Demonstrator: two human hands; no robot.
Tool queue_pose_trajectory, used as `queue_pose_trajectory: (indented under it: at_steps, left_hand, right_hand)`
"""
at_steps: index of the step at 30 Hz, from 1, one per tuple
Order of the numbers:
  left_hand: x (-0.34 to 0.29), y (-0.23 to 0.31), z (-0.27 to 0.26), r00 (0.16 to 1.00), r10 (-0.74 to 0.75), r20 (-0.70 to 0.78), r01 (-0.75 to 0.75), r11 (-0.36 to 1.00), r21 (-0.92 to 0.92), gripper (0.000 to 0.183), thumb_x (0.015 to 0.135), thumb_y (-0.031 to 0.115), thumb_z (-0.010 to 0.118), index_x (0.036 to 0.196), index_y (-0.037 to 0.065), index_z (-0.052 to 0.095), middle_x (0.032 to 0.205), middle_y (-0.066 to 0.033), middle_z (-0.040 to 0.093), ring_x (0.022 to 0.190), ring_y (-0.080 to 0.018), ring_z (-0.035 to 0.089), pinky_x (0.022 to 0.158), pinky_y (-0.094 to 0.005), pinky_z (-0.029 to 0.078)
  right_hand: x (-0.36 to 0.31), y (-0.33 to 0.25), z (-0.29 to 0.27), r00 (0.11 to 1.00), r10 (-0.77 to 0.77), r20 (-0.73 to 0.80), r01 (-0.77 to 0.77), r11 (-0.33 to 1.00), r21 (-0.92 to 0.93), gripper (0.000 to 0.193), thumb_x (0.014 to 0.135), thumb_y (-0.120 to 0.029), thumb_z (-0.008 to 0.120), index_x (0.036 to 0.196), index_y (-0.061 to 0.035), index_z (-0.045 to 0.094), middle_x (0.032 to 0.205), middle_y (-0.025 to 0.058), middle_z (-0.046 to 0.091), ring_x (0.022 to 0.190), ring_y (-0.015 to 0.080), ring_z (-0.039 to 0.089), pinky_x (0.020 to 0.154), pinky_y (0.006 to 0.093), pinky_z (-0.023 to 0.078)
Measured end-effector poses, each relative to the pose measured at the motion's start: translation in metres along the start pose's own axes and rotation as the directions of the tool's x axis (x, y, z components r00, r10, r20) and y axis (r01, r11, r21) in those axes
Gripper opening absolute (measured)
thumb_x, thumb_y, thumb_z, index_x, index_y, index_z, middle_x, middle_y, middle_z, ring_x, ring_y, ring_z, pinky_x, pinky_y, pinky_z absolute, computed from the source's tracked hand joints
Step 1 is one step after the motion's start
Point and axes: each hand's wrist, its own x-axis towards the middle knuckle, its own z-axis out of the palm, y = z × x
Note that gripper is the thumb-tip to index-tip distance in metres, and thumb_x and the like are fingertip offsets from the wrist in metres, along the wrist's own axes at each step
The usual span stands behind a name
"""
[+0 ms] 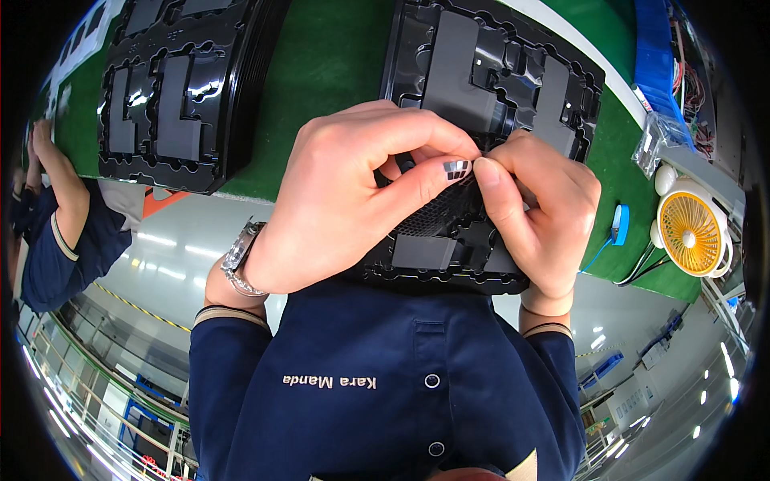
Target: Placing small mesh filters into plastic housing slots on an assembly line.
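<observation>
A: What are the two hands doing?

B: The left hand [353, 200] is curling nearly closed, its thumb and forefinger pinching a small grey strip [455, 167]; the right hand [541, 212] is closing likewise, its fingertips [486, 171] meeting the same strip from the other side; both are working just above the near black moulded tray [489, 88] on the green table mat [329, 72].

A: How many trays are showing?

B: Two positions; the near one is holding grey L-shaped parts [457, 72]; a second stack of black trays [180, 88] is sitting well apart to the left.

A: Anything else?

B: One yellow desk fan [691, 232] is standing at the right; one other person's sleeve [56, 248] is showing at the left edge; one wristwatch [239, 260] is sitting on the left wrist.
</observation>
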Motion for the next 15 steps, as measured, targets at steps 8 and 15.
queue_pose_trajectory:
  at_steps: [8,15]
  left_hand:
    - [0.0025,0.0018,-0.0031,0.981,-0.157,0.113,0.176,0.966,-0.189,0.01,0.088,0.003,0.065,0.096,-0.002,0.069,0.09,-0.0051,0.07,0.081,-0.0087,0.063,0.071,-0.023,0.052]
    - [0.0018,-0.0013,-0.0013,0.989,-0.121,0.087,0.133,0.979,-0.154,0.01,0.088,0.002,0.065,0.097,-0.002,0.069,0.09,-0.0053,0.07,0.082,-0.0087,0.064,0.071,-0.0228,0.052]
  right_hand:
    - [-0.0004,0.0001,-0.0019,0.999,0.038,-0.029,-0.034,0.993,0.117,0.013,0.075,-0.004,0.072,0.068,-0.0029,0.061,0.056,0.0032,0.051,0.043,0.0145,0.046,0.042,0.028,0.034]
    - [-0.0002,0.0016,-0.0004,1.0,0.028,0.002,-0.028,0.993,0.112,0.013,0.076,-0.004,0.072,0.068,-0.0023,0.061,0.057,0.0035,0.053,0.044,0.015,0.048,0.042,0.0285,0.036]
